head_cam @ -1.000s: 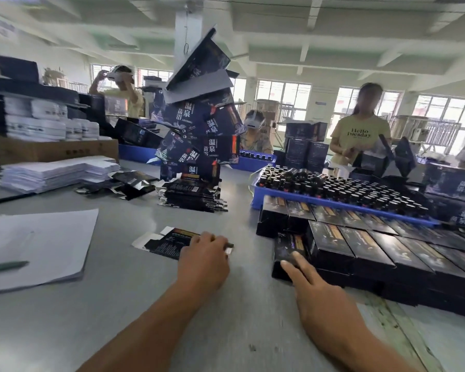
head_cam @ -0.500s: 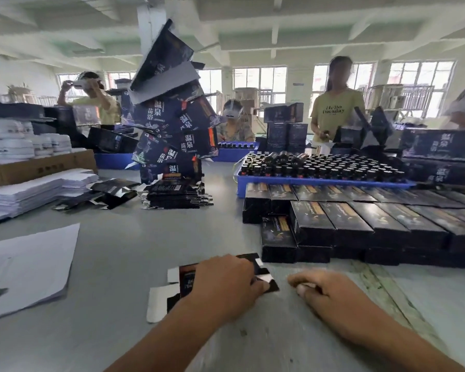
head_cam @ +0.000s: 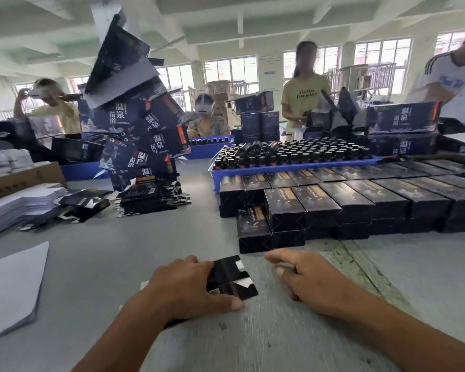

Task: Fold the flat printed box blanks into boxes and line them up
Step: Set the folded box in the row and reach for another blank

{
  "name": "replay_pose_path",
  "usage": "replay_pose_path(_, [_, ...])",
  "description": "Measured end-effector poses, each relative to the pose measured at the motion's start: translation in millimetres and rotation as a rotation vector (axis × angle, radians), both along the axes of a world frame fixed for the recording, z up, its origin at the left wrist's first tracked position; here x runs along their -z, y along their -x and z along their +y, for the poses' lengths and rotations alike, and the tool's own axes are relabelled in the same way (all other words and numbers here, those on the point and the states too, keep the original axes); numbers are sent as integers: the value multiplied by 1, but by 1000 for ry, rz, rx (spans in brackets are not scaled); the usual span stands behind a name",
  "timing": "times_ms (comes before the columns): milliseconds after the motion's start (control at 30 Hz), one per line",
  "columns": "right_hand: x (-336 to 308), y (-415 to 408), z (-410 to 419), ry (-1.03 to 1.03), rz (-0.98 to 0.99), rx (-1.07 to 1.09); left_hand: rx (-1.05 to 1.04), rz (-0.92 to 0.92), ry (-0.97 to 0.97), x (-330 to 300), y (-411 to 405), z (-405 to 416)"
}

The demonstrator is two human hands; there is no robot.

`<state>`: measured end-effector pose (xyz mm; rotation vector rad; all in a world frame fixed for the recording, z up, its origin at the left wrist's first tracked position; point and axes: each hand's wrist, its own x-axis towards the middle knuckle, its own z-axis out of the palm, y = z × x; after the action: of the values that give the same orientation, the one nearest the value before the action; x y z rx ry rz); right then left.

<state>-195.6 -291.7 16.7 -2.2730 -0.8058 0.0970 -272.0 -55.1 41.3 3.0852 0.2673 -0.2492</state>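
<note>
The left hand holds a flat black printed card box blank down on the grey table, fingers curled over it. The right hand rests loose beside it, holding nothing. A yellow shirt reads "Hello Tuesday".

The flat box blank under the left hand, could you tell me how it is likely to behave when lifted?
The box blank is thin glossy card, so probably light and a bit slippery. Its cut flaps will likely flex. The left hand holds it on the table, so it may slide easily.
</note>
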Motion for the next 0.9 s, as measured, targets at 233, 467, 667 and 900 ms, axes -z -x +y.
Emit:
replay_pose_path(233, [1, -2, 0, -54, 36, -6, 125, -30, 52, -6, 6, -15])
replay_pose_path(467, [-9, 1, -3, -261, 198, 69, 250, -362, -23, 3, 2, -29])
replay_pose_path(667, [-14, 2, -3, -422, 207, 70, 259, -621, -1, 4, 0, -34])
replay_pose_path(900, [-17, 7, -2, -498, 167, 24, 331, -744, -14, 6, 2, -44])
